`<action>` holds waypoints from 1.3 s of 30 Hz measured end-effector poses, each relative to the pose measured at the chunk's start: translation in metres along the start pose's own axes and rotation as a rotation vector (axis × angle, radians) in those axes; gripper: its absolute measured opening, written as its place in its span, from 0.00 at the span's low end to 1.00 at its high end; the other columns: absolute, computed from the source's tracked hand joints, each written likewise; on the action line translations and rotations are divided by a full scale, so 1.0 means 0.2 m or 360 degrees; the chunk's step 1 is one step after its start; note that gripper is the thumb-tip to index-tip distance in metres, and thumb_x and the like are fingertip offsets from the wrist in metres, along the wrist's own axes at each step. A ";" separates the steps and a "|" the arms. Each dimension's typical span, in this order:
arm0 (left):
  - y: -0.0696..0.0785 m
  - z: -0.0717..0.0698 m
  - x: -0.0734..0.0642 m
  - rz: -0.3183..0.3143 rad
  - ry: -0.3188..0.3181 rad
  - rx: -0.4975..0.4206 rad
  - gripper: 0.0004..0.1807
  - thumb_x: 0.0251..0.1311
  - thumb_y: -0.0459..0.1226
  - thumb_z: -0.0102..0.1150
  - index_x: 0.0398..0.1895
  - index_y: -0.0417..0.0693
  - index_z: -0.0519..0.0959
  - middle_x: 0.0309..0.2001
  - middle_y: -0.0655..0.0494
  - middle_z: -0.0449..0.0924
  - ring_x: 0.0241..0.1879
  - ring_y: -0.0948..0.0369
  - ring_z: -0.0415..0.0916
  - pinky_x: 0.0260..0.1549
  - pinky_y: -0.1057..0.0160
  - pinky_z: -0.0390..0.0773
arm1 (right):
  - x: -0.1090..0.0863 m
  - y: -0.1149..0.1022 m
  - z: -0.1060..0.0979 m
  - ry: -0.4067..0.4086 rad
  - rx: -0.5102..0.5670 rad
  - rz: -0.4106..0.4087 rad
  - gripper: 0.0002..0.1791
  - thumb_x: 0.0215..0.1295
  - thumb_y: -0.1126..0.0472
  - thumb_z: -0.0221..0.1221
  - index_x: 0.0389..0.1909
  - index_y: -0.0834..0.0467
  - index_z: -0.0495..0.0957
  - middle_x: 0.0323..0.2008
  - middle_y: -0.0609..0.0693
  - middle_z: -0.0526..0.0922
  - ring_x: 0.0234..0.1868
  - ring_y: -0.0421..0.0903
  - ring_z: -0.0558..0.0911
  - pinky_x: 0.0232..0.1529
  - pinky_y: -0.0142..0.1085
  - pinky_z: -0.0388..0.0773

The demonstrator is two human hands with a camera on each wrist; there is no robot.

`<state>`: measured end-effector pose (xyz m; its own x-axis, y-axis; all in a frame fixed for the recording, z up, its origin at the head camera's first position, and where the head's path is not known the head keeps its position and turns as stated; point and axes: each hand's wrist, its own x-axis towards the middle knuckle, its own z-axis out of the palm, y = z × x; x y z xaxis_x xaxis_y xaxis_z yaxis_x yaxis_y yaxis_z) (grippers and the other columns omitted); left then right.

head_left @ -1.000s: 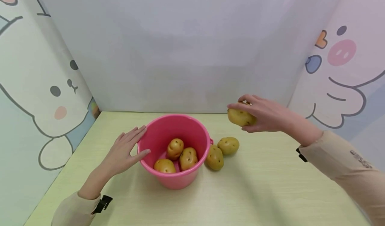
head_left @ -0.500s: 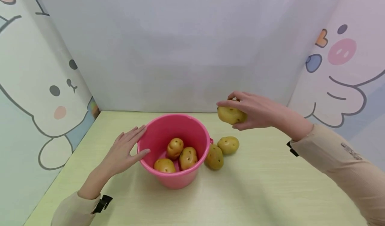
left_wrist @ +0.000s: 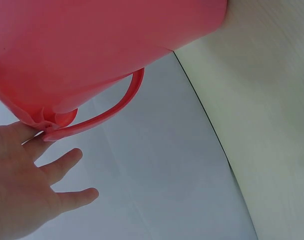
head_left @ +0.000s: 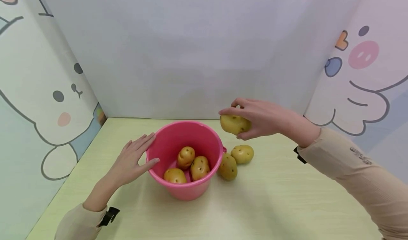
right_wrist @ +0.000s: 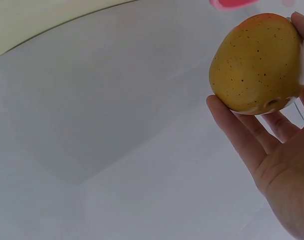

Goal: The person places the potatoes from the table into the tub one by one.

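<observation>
My right hand point(head_left: 264, 117) grips a yellow potato point(head_left: 235, 124) between thumb and fingers, above the table and just right of the pink bucket's rim. In the right wrist view the same potato point(right_wrist: 259, 65) shows its speckled skin in the fingers. My left hand point(head_left: 129, 163) touches the left rim of the pink bucket point(head_left: 186, 190), its thumb reaching over the edge. The left wrist view shows the fingers straight and spread beside the handle point(left_wrist: 107, 115). Inside the bucket lie three potatoes, one at the back point(head_left: 185, 157), one at the right point(head_left: 200, 168) and one at the front point(head_left: 174, 176).
Two potatoes sit on the pale table point(head_left: 287, 197) close to the bucket's right side, a browner potato point(head_left: 227, 167) against a yellow potato point(head_left: 242, 154). A grey-white wall point(head_left: 204, 55) stands behind, with cartoon-printed panels point(head_left: 60, 126) on both sides.
My right hand has carried the potato leftward, closer to the bucket. The left hand, the bucket and the other potatoes have stayed in place.
</observation>
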<state>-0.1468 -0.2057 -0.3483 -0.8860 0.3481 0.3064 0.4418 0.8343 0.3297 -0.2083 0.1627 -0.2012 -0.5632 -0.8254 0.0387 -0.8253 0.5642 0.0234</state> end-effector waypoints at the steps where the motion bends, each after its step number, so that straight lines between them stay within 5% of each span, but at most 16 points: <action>1: 0.00 0.00 0.00 0.0001 0.0001 0.0000 0.40 0.49 0.51 0.59 0.64 0.45 0.59 0.63 0.47 0.57 0.61 0.47 0.49 0.53 0.37 0.48 | 0.01 -0.01 0.00 -0.0015 0.0006 0.0007 0.34 0.48 0.49 0.62 0.59 0.45 0.64 0.46 0.48 0.68 0.38 0.42 0.70 0.32 0.34 0.71; 22: 0.00 0.00 0.00 -0.0003 0.0003 -0.0010 0.40 0.47 0.48 0.61 0.64 0.45 0.59 0.63 0.47 0.57 0.61 0.46 0.49 0.52 0.37 0.49 | 0.17 -0.13 -0.03 -0.0177 0.0267 -0.0120 0.34 0.48 0.52 0.61 0.60 0.47 0.64 0.43 0.47 0.67 0.35 0.41 0.69 0.33 0.32 0.69; 39: 0.00 0.00 0.00 0.0008 0.0013 -0.0013 0.40 0.48 0.49 0.60 0.63 0.44 0.60 0.62 0.47 0.57 0.61 0.46 0.50 0.52 0.37 0.49 | 0.31 -0.20 -0.05 -0.0309 0.0481 -0.0080 0.35 0.49 0.53 0.61 0.60 0.47 0.61 0.44 0.46 0.66 0.41 0.41 0.68 0.36 0.33 0.71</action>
<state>-0.1463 -0.2052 -0.3479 -0.8826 0.3485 0.3155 0.4473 0.8292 0.3352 -0.2095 0.0880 -0.1893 -0.4951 -0.8565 -0.1460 -0.8106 0.5159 -0.2772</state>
